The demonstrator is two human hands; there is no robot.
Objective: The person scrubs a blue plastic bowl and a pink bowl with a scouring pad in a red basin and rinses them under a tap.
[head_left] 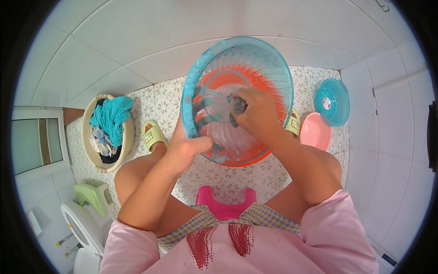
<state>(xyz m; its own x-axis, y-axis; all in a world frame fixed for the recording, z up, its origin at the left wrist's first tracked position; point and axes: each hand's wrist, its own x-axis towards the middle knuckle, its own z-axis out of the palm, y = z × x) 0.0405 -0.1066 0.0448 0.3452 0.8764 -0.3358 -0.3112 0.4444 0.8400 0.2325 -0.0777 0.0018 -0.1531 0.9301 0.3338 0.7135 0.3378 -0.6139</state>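
A clear blue basin (189,86) with a ribbed wall is tilted up in front of me, its inside facing me and dotted with suds. My left hand (188,148) grips its lower left rim, thumb over the inner side and the other fingers hidden behind. Inside the basin, my right hand (258,112) is closed around a dark grey scouring pad, seemingly steel wool (239,105), against the bottom. Under the basin is an orange-red vessel (246,163), showing through the clear plastic and along the lower edge.
To the left stands a beige laundry tub (87,132) with turquoise and dark clothes (112,118). A teal basin (342,107) and a pink basin (317,132) lie at right. A pink stool (223,210) is beneath me; a toilet (77,226) stands lower left. Tiled walls surround the patterned floor.
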